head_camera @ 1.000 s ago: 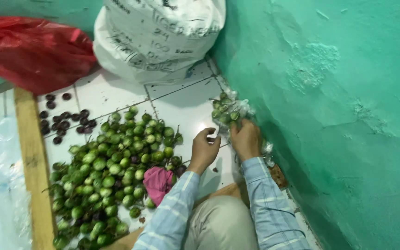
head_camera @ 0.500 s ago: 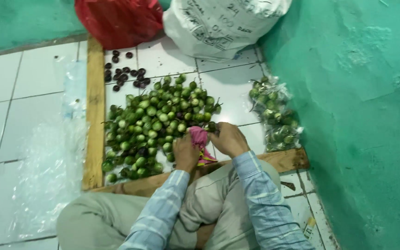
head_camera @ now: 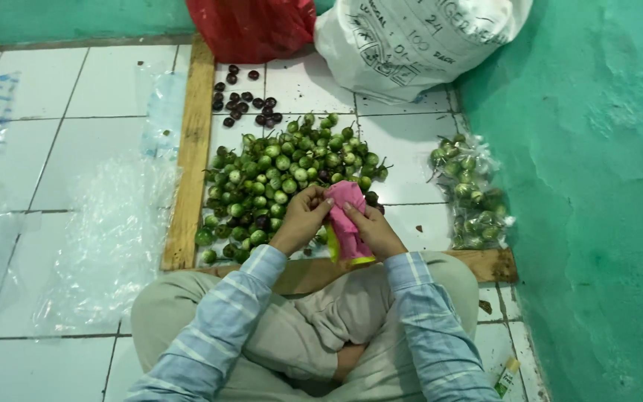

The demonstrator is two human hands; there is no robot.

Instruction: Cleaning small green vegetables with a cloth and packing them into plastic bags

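A person is sitting cross-legged on the white tiled floor (head_camera: 68,89), in beige trousers and a blue-and-white striped shirt, with both hands raised just below the centre of the frame. The left hand (head_camera: 303,217) is gripping the left edge of a pink, crumpled plastic bag with a yellow-green lower edge (head_camera: 345,223), fingers curled around it at the top. The right hand (head_camera: 375,232) is closing on the same bag from the right side, its fingers pressing into the plastic — so both hands are holding the bag between them, upright above the person's knees.

Just above the hands, in the middle of the frame, a heap of small round green fruits with stems (head_camera: 277,179) is lying on the floor, a few darker ones mixed in. Higher up, towards the upper centre, a loose scatter of small dark purple round fruits (head_camera: 243,100) is sitting apart from the green heap. A long pale wooden plank (head_camera: 191,149) is running down the left side of the heap, and another wooden plank (head_camera: 485,262) is lying across the bottom, near the person's knees.

At centre right, beside the rough teal-painted wall (head_camera: 604,186), a clear plastic bag filled with green fruits (head_camera: 470,193) is resting on the floor. At the top edge a red plastic bag (head_camera: 251,26) and a large white woven sack (head_camera: 411,41) are leaning side by side. Sheets of clear crumpled plastic (head_camera: 106,238) are spreading over the tiles at lower left.
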